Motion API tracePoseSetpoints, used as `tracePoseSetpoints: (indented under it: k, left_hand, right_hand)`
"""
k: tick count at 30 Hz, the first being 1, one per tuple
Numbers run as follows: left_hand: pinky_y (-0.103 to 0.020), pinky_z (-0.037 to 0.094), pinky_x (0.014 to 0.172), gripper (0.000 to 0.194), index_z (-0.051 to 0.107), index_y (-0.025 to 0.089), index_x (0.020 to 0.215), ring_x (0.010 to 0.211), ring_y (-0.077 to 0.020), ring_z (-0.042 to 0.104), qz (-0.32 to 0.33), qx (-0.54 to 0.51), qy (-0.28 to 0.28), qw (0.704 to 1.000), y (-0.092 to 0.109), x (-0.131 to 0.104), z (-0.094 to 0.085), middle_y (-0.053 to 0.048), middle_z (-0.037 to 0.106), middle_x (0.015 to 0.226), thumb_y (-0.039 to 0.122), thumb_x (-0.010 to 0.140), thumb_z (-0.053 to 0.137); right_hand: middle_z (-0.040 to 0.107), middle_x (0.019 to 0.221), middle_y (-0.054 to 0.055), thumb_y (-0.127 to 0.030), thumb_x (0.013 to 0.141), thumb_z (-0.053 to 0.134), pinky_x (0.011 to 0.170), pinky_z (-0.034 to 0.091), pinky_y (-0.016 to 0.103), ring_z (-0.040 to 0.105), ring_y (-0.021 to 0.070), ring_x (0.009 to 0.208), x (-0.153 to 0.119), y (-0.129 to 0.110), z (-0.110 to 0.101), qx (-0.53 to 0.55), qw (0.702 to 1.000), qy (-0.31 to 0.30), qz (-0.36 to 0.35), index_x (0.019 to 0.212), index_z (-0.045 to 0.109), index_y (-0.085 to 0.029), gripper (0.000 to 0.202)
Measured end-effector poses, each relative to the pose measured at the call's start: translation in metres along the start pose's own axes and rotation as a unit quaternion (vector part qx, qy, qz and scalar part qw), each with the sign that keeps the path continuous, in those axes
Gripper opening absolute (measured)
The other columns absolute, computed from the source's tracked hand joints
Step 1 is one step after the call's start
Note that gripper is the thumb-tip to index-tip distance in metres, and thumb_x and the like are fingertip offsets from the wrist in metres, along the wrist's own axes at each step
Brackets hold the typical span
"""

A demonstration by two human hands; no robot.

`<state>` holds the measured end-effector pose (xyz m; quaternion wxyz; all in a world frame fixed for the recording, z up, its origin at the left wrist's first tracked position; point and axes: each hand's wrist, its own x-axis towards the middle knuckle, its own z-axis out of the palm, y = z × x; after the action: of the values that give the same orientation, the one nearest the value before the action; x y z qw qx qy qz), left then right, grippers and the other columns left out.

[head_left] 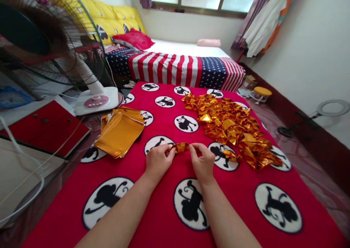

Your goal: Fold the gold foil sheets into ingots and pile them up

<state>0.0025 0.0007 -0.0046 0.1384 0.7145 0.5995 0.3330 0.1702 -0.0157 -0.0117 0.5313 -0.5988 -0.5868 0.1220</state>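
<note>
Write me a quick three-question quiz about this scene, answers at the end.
1. True or false: The flat gold sheets lie nearer the left hand than the right hand.
2. What do both hands pinch? A) a pillow B) a fan C) a gold foil strip
3. Fill in the colour: The heap of gold foil shapes lies on a ____ cloth with white circles.

Key: 1 true; 2 C; 3 red.

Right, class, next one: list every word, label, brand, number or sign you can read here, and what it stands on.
No text can be read anywhere in this picture.
White fan base: any marks by the buttons are too small to read.
Blue object at the left: too blurred.
Gold sheets: none legible.
Red cloth: dark figures in circles, no readable words.
</note>
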Motion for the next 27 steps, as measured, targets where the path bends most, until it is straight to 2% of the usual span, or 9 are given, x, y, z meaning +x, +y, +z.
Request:
tracePoseSetpoints:
  k: [3,6,9,12,15,18,22,27]
  left_hand:
    - [-0.026,0.03,0.054,0.026,0.066,0.021,0.066,0.054,-0.0152,0.057,-0.017,0.02,-0.008,1.0,-0.001,0.0,-0.001,-0.003,0.067,0.061,0.036,0.085,0.056]
    - [-0.026,0.03,0.055,0.03,0.065,0.021,0.064,0.054,-0.0153,0.057,-0.037,0.008,-0.002,0.999,-0.003,0.013,-0.002,-0.003,0.066,0.058,0.038,0.086,0.054]
    - [-0.026,0.028,0.054,0.032,0.066,0.021,0.063,0.053,-0.0157,0.056,-0.054,-0.001,0.019,0.998,0.0,0.047,-0.002,-0.003,0.066,0.058,0.042,0.084,0.055]
    - [-0.027,0.03,0.056,0.033,0.068,0.021,0.065,0.058,-0.0169,0.059,-0.059,-0.004,0.043,0.997,0.009,0.095,0.005,-0.005,0.07,0.064,0.044,0.084,0.054]
    - [-0.027,0.036,0.061,0.034,0.071,0.021,0.067,0.069,-0.0192,0.064,-0.107,0.009,0.018,0.994,0.017,0.139,0.023,-0.007,0.073,0.072,0.044,0.084,0.053]
    - [-0.028,0.039,0.062,0.034,0.074,0.021,0.069,0.072,-0.0218,0.066,-0.133,0.014,0.008,0.991,0.023,0.168,0.049,-0.01,0.074,0.075,0.044,0.083,0.054]
    - [-0.031,0.043,0.067,0.032,0.077,0.02,0.078,0.082,-0.0261,0.067,-0.156,0.027,0.008,0.987,0.031,0.188,0.079,-0.014,0.075,0.085,0.044,0.082,0.055]
    - [-0.036,0.047,0.072,0.031,0.077,0.019,0.085,0.088,-0.0304,0.067,-0.158,0.031,0.01,0.987,0.04,0.201,0.099,-0.017,0.074,0.091,0.042,0.082,0.058]
  right_hand:
    - [0.069,0.076,0.003,-0.037,0.087,0.061,0.065,0.049,0.028,0.063,0.0169,0.067,0.001,0.0,0.002,0.078,0.995,0.003,0.069,0.083,0.067,-0.02,0.018]
    - [0.068,0.074,0.001,-0.042,0.088,0.059,0.061,0.049,0.026,0.064,0.0161,0.063,0.003,-0.001,0.002,0.157,0.975,0.001,0.16,0.084,0.065,-0.02,0.023]
    - [0.068,0.072,0.001,-0.044,0.087,0.06,0.059,0.048,0.025,0.063,0.0157,0.061,0.006,-0.003,0.002,0.176,0.965,-0.003,0.193,0.082,0.064,-0.02,0.025]
    - [0.067,0.07,0.001,-0.045,0.085,0.061,0.056,0.047,0.025,0.061,0.016,0.059,0.007,-0.004,0.002,0.181,0.962,-0.016,0.202,0.082,0.065,-0.019,0.026]
    - [0.068,0.069,0.002,-0.046,0.085,0.061,0.055,0.047,0.026,0.06,0.0168,0.058,0.007,-0.002,0.003,0.189,0.959,-0.025,0.209,0.081,0.065,-0.02,0.026]
    - [0.068,0.068,0.001,-0.045,0.085,0.061,0.055,0.047,0.025,0.06,0.0168,0.058,0.007,0.0,0.003,0.187,0.958,-0.033,0.214,0.079,0.065,-0.021,0.026]
    - [0.067,0.069,0.001,-0.045,0.087,0.059,0.056,0.046,0.025,0.06,0.016,0.059,0.007,0.0,0.003,0.173,0.96,-0.04,0.216,0.078,0.064,-0.021,0.026]
    - [0.066,0.068,0.001,-0.045,0.089,0.056,0.057,0.046,0.025,0.059,0.0161,0.06,0.006,0.001,0.005,0.152,0.964,-0.049,0.212,0.077,0.064,-0.021,0.027]
